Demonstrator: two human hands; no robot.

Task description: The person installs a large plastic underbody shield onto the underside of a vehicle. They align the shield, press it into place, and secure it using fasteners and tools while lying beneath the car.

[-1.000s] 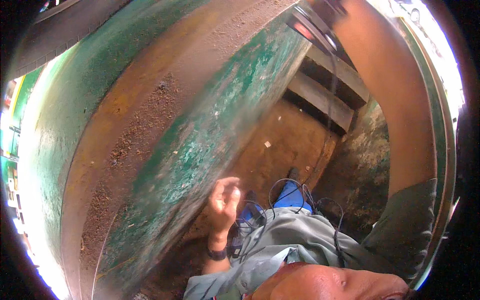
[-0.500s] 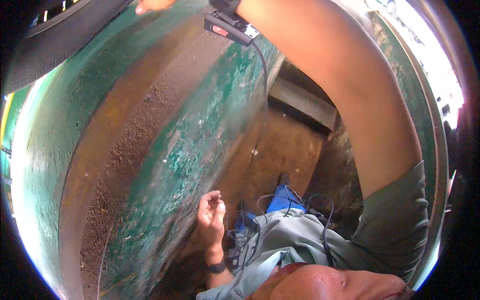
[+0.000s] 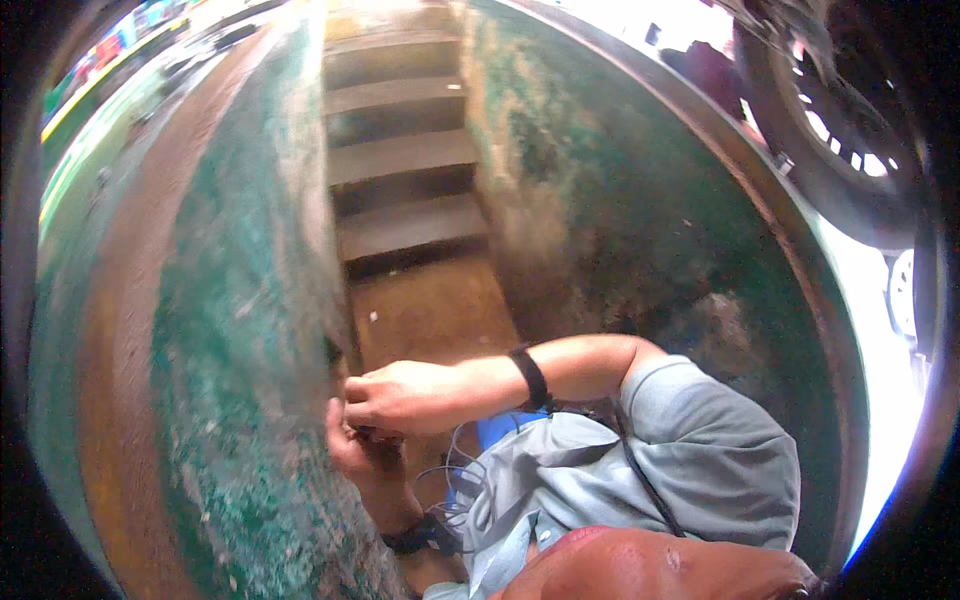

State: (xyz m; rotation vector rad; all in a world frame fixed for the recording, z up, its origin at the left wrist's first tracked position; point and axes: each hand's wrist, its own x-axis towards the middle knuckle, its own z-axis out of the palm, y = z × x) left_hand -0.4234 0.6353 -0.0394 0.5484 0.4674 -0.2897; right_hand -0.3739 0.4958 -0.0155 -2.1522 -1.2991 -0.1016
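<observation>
My hands meet low in front of my body, beside the worn green wall [image 3: 270, 470]. My right hand [image 3: 415, 393] reaches across from the right, its fingers curled closed over my left hand [image 3: 362, 455]. Palm up and partly covered, the left hand has bent fingers, with one fingertip showing at its outer side. Between them is a dark patch; whatever they hold, if anything, is hidden. A black band [image 3: 530, 376] circles the right wrist, and another dark band [image 3: 408, 537] the left. Thin cables [image 3: 455, 470] hang by my blue trousers [image 3: 500, 428].
Concrete steps [image 3: 405, 160] rise ahead between two green walls, above a brown floor [image 3: 440, 310] with small pale scraps. The right wall [image 3: 640, 220] runs along my right side. A vehicle wheel [image 3: 850, 130] stands above its edge at the upper right.
My right hand has come down from the raised ledge near a tyre to my left hand. The view has swung rightward, bringing the steps and another wheel into sight.
</observation>
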